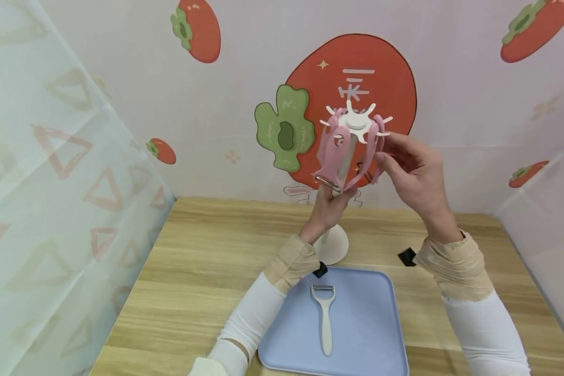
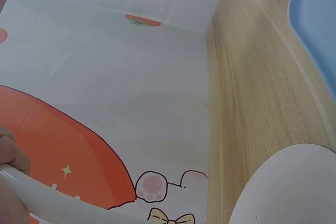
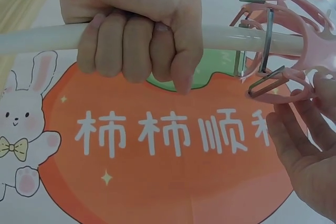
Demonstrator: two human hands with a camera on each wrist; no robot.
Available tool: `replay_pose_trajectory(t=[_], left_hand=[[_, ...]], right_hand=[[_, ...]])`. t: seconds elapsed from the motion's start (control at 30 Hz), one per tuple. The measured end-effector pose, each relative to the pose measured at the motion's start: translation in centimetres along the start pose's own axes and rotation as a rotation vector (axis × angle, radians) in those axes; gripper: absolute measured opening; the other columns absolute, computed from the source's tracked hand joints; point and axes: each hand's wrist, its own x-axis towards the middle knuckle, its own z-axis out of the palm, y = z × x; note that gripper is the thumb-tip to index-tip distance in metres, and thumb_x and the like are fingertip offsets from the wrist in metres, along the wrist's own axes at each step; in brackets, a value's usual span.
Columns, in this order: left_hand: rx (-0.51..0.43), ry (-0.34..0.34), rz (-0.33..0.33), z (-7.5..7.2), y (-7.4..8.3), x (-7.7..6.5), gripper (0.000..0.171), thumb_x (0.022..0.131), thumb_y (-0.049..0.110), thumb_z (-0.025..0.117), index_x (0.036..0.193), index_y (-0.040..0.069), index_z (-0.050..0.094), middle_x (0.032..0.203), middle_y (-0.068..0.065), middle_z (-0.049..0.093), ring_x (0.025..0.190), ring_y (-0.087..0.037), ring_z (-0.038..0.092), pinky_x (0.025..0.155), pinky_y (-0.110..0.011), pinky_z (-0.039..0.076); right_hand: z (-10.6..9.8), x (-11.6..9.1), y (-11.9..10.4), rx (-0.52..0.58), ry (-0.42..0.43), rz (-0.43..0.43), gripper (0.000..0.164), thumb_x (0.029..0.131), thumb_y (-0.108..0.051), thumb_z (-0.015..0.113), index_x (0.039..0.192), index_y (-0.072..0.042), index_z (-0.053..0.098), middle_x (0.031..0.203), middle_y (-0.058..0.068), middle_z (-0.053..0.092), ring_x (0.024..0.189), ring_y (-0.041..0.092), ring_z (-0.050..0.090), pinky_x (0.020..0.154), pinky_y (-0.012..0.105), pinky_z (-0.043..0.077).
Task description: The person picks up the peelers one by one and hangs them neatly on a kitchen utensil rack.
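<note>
My left hand grips the white pole of a stand, its fingers wrapped around it in the right wrist view. Several white hooks spread from the stand's top, and pink peelers with metal blades hang from them around the pole. At the right side of the stand, my right hand pinches one pink peeler between thumb and fingers, close beside its hook. The stand's round white base shows below my left hand, partly hidden by the wrist.
A blue tray lies on the wooden table in front of me, with a white peeler in it. A wall covering with persimmon prints rises behind the table, and more sheeting closes the left side.
</note>
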Motion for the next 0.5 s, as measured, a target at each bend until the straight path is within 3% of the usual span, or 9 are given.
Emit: replay_pose_trajectory(t=[0.27,0.5], left_hand=[[0.010,-0.005,-0.010,-0.01,-0.08,-0.12,0.028,0.098,0.001,0.058,0.123,-0.009,0.050,0.055,0.000,0.041,0.043,-0.011,0.038,0.045,-0.027,0.033],[0.029,-0.001,-0.040,-0.06,0.00,-0.14,0.035,0.099,0.003,0.059,0.129,-0.011,0.048,0.059,-0.002,0.044,0.044,-0.012,0.040,0.046,-0.027,0.036]], right_hand=[[0.27,-0.36,-0.06,0.069,-0.019,0.021,0.037,0.089,0.014,0.067,0.126,0.010,0.069,0.109,0.004,0.076,0.095,0.014,0.073,0.075,0.016,0.056],[0.15,-0.64,0.10,0.057,-0.025,0.039,0.037,0.092,0.012,0.065,0.128,0.008,0.069,0.113,0.002,0.076,0.099,0.014,0.073,0.078,0.017,0.056]])
